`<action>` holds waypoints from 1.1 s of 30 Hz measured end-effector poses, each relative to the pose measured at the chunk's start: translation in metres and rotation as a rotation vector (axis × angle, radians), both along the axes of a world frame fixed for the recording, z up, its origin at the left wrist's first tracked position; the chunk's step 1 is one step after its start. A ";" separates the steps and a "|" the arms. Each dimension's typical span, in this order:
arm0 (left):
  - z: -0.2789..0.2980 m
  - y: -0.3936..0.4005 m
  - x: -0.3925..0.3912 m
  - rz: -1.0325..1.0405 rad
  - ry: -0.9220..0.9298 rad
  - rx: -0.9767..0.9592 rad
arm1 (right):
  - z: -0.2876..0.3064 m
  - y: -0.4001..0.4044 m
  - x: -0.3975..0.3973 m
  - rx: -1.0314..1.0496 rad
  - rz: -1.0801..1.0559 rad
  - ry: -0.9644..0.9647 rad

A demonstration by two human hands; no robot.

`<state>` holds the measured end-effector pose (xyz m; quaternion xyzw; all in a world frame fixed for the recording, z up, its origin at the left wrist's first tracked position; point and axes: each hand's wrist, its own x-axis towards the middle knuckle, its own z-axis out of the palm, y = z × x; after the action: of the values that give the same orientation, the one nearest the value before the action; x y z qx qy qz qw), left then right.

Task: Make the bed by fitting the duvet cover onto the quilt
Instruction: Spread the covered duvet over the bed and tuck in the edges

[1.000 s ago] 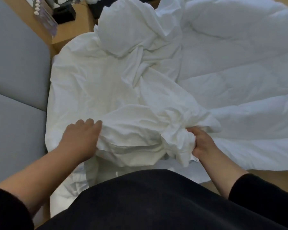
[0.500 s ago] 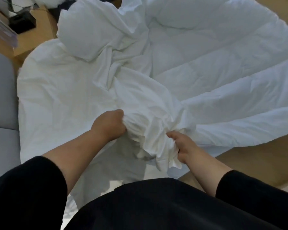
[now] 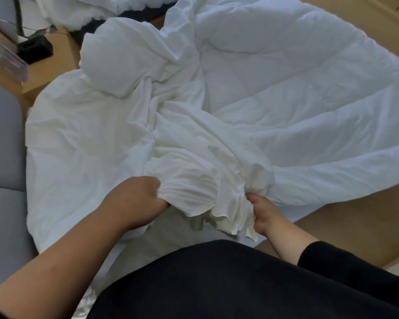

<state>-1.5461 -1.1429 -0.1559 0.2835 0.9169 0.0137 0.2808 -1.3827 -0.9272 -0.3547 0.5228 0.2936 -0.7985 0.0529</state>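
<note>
Now we grip a gathered bunch of the crumpled white cotton duvet cover (image 3: 200, 171) at the near bed edge: our left hand (image 3: 136, 199) fisted round one side, our right hand (image 3: 262, 214) pinching the other. Beyond lies the puffy white stitched quilt (image 3: 309, 100), spread flat. Left of us stand a grey upholstered headboard (image 3: 2, 139) and a wooden bedside table (image 3: 58, 58) bearing a black box (image 3: 36, 48).

A: The light is soft and even, daylight-cool on the quilt (image 3: 309, 93), with no glare.
B: Shadows stay faint, darkest under the gathered duvet cover (image 3: 194, 171) (near the hands). Edges bow from the wide lens, and the picture looks slightly soft.
</note>
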 end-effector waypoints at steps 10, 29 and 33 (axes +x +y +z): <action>-0.019 -0.028 -0.037 0.014 0.164 -0.267 | 0.082 0.049 -0.025 0.314 -0.173 0.309; -0.067 0.073 0.011 0.010 0.142 -0.027 | 0.067 0.098 -0.016 0.513 0.574 0.240; -0.045 0.094 -0.003 0.138 0.112 -0.147 | 0.063 0.144 -0.034 0.480 0.827 0.265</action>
<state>-1.5489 -1.0486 -0.2007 0.1984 0.9470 -0.0502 0.2477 -1.4162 -0.7830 -0.2917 0.2539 0.6564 -0.6800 0.2057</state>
